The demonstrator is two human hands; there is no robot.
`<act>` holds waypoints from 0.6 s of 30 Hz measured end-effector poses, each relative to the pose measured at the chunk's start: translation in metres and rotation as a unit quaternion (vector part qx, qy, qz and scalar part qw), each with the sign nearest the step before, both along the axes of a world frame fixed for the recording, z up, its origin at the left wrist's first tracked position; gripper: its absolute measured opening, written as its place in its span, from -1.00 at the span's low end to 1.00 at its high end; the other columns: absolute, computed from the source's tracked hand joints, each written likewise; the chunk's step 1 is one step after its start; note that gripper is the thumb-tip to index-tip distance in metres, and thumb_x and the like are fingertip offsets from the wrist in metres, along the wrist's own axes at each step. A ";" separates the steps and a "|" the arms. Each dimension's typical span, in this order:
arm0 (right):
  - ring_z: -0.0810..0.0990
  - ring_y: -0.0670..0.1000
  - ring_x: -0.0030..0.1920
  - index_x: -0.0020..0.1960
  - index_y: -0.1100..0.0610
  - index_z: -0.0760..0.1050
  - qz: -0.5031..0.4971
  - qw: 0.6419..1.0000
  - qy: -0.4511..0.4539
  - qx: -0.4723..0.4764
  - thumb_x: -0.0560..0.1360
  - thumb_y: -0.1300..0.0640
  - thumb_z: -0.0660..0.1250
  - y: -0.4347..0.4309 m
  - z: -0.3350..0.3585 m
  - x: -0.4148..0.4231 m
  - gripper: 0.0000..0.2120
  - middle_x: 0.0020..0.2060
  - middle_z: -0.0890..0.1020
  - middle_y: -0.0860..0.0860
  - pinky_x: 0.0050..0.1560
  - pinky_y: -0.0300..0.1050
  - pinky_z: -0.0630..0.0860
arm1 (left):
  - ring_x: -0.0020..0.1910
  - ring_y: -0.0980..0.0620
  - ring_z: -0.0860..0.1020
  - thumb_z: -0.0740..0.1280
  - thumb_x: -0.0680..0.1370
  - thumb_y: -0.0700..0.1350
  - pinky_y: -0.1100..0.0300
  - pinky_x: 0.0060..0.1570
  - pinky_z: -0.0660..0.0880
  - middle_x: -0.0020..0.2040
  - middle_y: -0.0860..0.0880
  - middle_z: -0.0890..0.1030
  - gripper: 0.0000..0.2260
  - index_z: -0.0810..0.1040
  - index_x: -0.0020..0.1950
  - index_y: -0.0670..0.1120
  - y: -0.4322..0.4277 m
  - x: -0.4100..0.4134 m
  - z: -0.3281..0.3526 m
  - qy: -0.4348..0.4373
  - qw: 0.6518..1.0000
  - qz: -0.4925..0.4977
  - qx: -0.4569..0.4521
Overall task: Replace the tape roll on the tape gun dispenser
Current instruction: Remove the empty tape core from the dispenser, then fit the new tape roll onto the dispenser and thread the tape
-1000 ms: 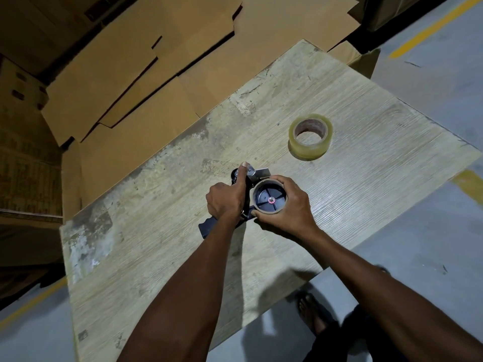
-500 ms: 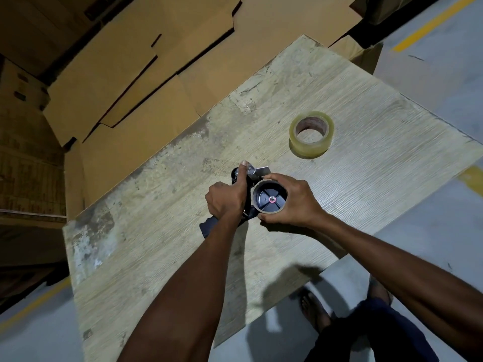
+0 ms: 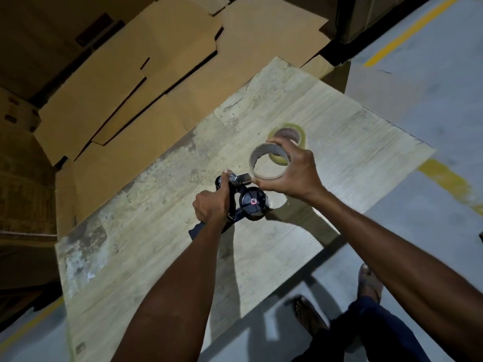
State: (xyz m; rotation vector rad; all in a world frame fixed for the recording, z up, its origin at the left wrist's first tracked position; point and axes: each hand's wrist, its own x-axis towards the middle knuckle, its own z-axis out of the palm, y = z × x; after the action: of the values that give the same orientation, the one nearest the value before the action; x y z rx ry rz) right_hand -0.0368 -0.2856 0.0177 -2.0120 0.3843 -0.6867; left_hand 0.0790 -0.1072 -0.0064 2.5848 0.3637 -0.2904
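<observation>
At the bottom right of the frame, two sandalled feet [image 3: 369,283] and dark trousers [image 3: 366,333] are seen on the grey floor [image 3: 431,82], beside the near edge of the table [image 3: 146,257]. Both forearms are stretched up from the lower edge over the worn, pale wood-grain top.

Just left of centre, the tape gun [image 3: 239,202] is gripped by the left hand [image 3: 211,207], which is clenched around its frame, the thumb laid along the top toward the metal plate. The dark handle is seen sticking out below the wrist. The black spool hub [image 3: 253,202], with a small red centre, is bare.

Just above and right of the hub, an empty cardboard core [image 3: 269,160] is held clear of the gun by the right hand [image 3: 295,173], pinched by its rim between thumb and fingers.

Behind the core, partly hidden by it, a full tape roll [image 3: 300,134] is lying flat on the table.

Across the upper left, flattened cardboard boxes [image 3: 156,82] are stacked beyond the table. A yellow line [image 3: 407,30] is painted on the floor at the upper right.
</observation>
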 end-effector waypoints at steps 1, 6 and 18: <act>0.60 -0.17 0.13 0.34 0.19 0.55 -0.003 1.000 -0.002 -0.002 0.20 -0.07 0.73 -0.001 0.001 -0.002 -0.19 0.16 0.69 0.02 0.14 -0.53 0.40 | -0.18 -0.17 0.65 0.16 0.25 0.72 0.09 -0.27 0.52 -0.17 -0.16 0.67 -0.03 0.63 -0.20 -0.24 0.000 0.000 0.000 0.001 1.000 0.003 0.000; 0.64 -0.08 0.17 0.35 0.17 0.52 -0.017 1.000 -0.012 -0.002 0.22 -0.12 0.71 -0.005 0.003 -0.015 -0.19 0.20 0.68 0.01 0.19 -0.36 0.50 | -0.19 -0.17 0.65 0.19 0.23 0.72 0.08 -0.27 0.54 -0.17 -0.15 0.67 -0.03 0.63 -0.18 -0.24 0.000 -0.001 0.001 0.011 1.000 0.026 -0.007; 0.49 0.18 0.30 0.43 0.22 0.44 -0.225 0.961 0.159 0.001 0.22 -0.19 0.68 -0.041 -0.083 -0.072 -0.06 0.26 0.56 0.18 0.28 0.03 0.48 | -0.16 -0.15 0.64 0.22 0.31 0.66 -0.01 -0.13 0.65 -0.12 -0.15 0.63 -0.09 0.60 -0.07 -0.24 0.006 0.003 -0.012 0.025 0.986 0.154 -0.067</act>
State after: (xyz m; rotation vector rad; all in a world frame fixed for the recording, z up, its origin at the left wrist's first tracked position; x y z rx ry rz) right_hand -0.1085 -0.3270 -0.0648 -2.0532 1.0556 -0.6301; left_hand 0.0815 -0.1011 -0.0180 2.3507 0.7263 -0.2580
